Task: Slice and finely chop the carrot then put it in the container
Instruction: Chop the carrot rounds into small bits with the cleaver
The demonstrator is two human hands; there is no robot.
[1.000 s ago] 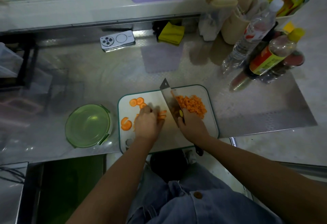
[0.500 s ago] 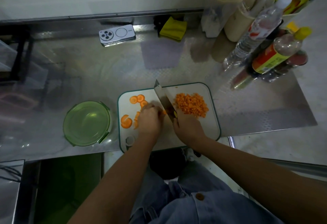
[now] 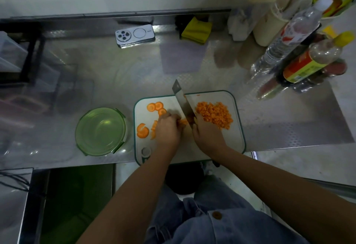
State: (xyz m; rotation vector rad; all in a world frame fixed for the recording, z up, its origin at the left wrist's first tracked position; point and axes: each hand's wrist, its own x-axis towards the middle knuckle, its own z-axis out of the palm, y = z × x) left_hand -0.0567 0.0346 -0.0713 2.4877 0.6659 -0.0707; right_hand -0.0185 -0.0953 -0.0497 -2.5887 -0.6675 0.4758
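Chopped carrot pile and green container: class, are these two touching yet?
Apart. The head view shows the chopped carrot pile on the cutting board's right side, while the green container sits on the counter beyond the board's left edge.

Head camera looks steeply down

On the shiny metal surface [image 3: 115, 81], a round green glass container [image 3: 100, 132] sits just left of a white rectangular cutting board [image 3: 236, 139]. On the board, orange carrot slices [image 3: 154, 106] lie left, a heap of chopped carrot [image 3: 213, 114] right, a steel cleaver [image 3: 183, 101] between them. Behind lie a white phone [image 3: 134, 35] and a yellow cloth [image 3: 195, 30].
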